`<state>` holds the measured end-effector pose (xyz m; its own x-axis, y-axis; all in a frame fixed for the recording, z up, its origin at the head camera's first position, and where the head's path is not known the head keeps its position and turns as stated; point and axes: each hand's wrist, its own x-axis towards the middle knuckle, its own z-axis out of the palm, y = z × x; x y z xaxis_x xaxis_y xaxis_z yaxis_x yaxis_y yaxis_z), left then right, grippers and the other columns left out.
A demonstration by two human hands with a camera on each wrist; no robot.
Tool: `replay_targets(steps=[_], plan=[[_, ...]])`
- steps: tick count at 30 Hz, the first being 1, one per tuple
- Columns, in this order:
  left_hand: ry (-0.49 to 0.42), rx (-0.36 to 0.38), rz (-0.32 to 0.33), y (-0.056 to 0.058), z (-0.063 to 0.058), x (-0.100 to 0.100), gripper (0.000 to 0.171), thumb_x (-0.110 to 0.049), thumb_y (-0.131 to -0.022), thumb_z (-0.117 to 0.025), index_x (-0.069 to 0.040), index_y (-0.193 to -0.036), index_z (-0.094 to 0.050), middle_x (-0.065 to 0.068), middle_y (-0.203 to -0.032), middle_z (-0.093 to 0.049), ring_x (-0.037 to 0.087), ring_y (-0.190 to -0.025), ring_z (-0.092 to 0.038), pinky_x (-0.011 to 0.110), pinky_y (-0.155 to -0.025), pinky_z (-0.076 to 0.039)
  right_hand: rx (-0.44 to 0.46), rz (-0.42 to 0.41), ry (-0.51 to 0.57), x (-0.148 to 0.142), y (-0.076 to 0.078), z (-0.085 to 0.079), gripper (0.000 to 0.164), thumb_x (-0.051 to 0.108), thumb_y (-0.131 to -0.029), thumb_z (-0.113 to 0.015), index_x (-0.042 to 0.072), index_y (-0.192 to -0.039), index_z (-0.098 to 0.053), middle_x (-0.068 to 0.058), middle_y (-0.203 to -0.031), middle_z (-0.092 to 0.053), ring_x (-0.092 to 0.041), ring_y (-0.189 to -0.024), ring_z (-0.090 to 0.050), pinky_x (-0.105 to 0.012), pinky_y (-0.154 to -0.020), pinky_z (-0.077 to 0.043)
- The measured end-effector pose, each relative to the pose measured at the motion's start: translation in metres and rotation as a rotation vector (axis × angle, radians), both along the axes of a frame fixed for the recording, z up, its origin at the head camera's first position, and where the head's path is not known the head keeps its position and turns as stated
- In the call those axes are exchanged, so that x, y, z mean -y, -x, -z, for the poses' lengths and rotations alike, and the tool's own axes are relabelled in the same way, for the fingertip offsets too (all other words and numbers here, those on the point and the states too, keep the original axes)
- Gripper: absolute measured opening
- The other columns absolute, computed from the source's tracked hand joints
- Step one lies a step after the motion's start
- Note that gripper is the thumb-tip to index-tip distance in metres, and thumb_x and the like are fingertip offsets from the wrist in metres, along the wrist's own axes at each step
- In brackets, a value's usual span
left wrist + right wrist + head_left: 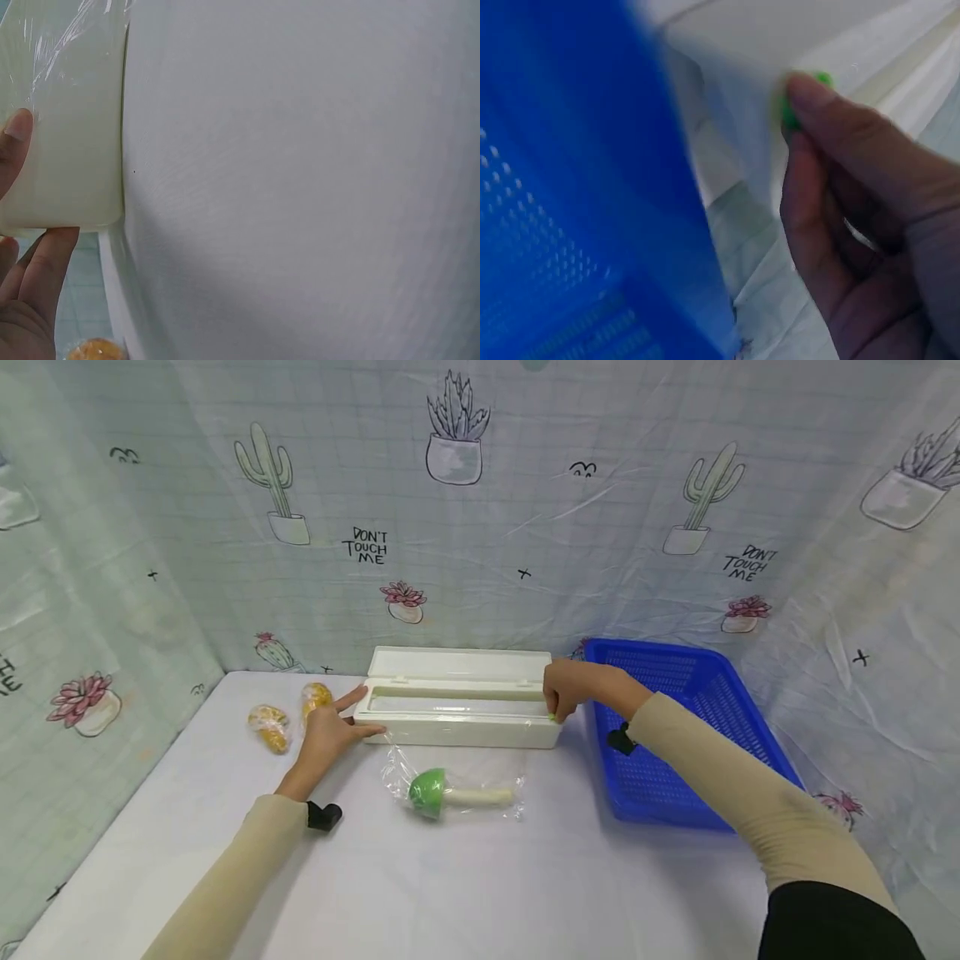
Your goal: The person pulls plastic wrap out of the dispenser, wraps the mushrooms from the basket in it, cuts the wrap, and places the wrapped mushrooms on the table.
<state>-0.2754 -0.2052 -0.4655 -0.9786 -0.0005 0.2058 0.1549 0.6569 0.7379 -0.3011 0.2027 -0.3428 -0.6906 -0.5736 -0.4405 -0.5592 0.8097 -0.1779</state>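
Observation:
A long white cling film dispenser (465, 733) lies across the table, its lid (461, 664) raised at the back. My left hand (327, 737) holds its left end. In the left wrist view the thumb (16, 133) lies on the front wall and the fingers reach around the end. Clear film clings to that wall. At the right end, my right hand (576, 685) pinches a small green slide cutter (824, 78) between thumb and curled fingers, which partly hide it. In front lies a film-wrapped object with a green dome head (427, 792) and a pale stem (480, 797).
Two film-wrapped yellow-orange pieces, one nearer (272, 727) and one farther (316, 696), lie beside my left hand. A blue perforated basket (622, 793) stands close on the right, under my right forearm. A printed curtain (480, 552) hangs behind the table.

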Motion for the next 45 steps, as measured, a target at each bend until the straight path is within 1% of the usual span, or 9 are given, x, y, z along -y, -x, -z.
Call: replay_targets(steps=[5,12,18,23,28,33,38,42,45], plan=[[-0.021,0.002,0.018,0.0,0.001,0.004,0.082,-0.025,-0.072,-0.094,-0.01,-0.144,-0.057,0.009,-0.147,-0.053,0.027,-0.086,-0.069,0.017,-0.051,-0.042,-0.089,-0.072,0.053,-0.002,-0.006,0.004,0.044,-0.004,-0.079,-0.08,0.016,-0.056,-0.048,0.01,-0.055,-0.028,-0.008,-0.056,-0.025,-0.024,-0.054,-0.024],[-0.04,0.043,0.024,-0.004,0.006,0.004,0.083,-0.022,-0.075,-0.092,-0.009,-0.147,-0.053,0.011,-0.15,-0.049,0.032,-0.1,-0.068,0.016,-0.056,-0.045,-0.09,-0.007,0.062,-0.002,-0.01,0.007,0.007,0.001,-0.081,-0.083,0.005,-0.078,-0.079,0.003,-0.07,-0.066,-0.008,-0.06,-0.052,-0.022,-0.057,-0.047],[-0.042,0.039,0.057,-0.004,0.003,0.001,0.085,-0.019,-0.076,-0.091,-0.006,-0.149,-0.049,0.014,-0.152,-0.046,0.038,-0.11,-0.066,0.017,-0.055,-0.045,-0.076,0.028,0.126,-0.009,-0.011,0.012,0.006,0.001,-0.083,-0.082,0.004,-0.087,-0.08,-0.003,-0.083,-0.074,-0.012,-0.069,-0.063,-0.028,-0.065,-0.057],[0.004,0.092,0.117,-0.004,-0.002,0.001,0.09,-0.019,-0.081,-0.088,-0.005,-0.155,-0.039,0.019,-0.158,-0.036,0.046,-0.122,-0.058,0.031,-0.078,-0.059,-0.085,0.088,0.155,-0.014,-0.014,0.016,0.005,0.004,-0.085,-0.082,0.006,-0.089,-0.079,-0.002,-0.084,-0.073,-0.011,-0.071,-0.064,-0.028,-0.066,-0.056],[0.032,0.125,0.208,-0.011,-0.01,-0.003,0.095,-0.016,-0.083,-0.086,0.001,-0.157,-0.03,0.028,-0.162,-0.026,0.054,-0.129,-0.05,0.05,-0.098,-0.053,-0.113,0.088,0.14,-0.017,-0.027,0.012,0.006,0.004,-0.09,-0.077,0.004,-0.096,-0.079,-0.004,-0.092,-0.075,-0.015,-0.082,-0.066,-0.031,-0.074,-0.058],[0.105,0.006,0.235,-0.02,-0.022,-0.009,0.081,-0.016,-0.084,-0.086,0.003,-0.15,-0.043,0.032,-0.158,-0.029,0.051,-0.14,-0.037,0.06,-0.104,-0.046,-0.249,0.056,0.095,-0.008,-0.054,0.002,0.018,0.008,-0.095,-0.071,-0.001,-0.11,-0.075,-0.013,-0.104,-0.073,-0.025,-0.094,-0.068,-0.036,-0.081,-0.058],[0.162,-0.145,0.204,-0.03,-0.033,-0.018,0.051,-0.01,-0.083,-0.085,0.004,-0.126,-0.062,0.029,-0.138,-0.046,0.048,-0.13,-0.042,0.061,-0.104,-0.041,-0.436,-0.024,0.308,0.02,-0.09,0.005,0.018,0.006,-0.094,-0.072,0.001,-0.111,-0.075,-0.011,-0.104,-0.072,-0.023,-0.092,-0.07,-0.03,-0.077,-0.058],[0.186,-0.221,0.204,-0.036,-0.041,-0.027,0.025,-0.005,-0.083,-0.083,0.001,-0.103,-0.071,0.023,-0.117,-0.057,0.042,-0.113,-0.052,0.056,-0.095,-0.044,-0.421,-0.116,0.447,0.053,-0.114,0.025,0.017,0.014,-0.096,-0.072,0.006,-0.11,-0.075,-0.005,-0.105,-0.072,-0.017,-0.092,-0.07,-0.024,-0.078,-0.057],[0.223,-0.232,0.223,-0.039,-0.047,-0.031,0.013,-0.007,-0.085,-0.082,-0.003,-0.094,-0.074,0.018,-0.108,-0.066,0.037,-0.101,-0.06,0.048,-0.082,-0.052,-0.384,-0.137,0.46,0.078,-0.125,0.043,0.029,0.027,-0.097,-0.071,0.009,-0.12,-0.072,-0.005,-0.115,-0.07,-0.017,-0.104,-0.067,-0.027,-0.087,-0.057]])
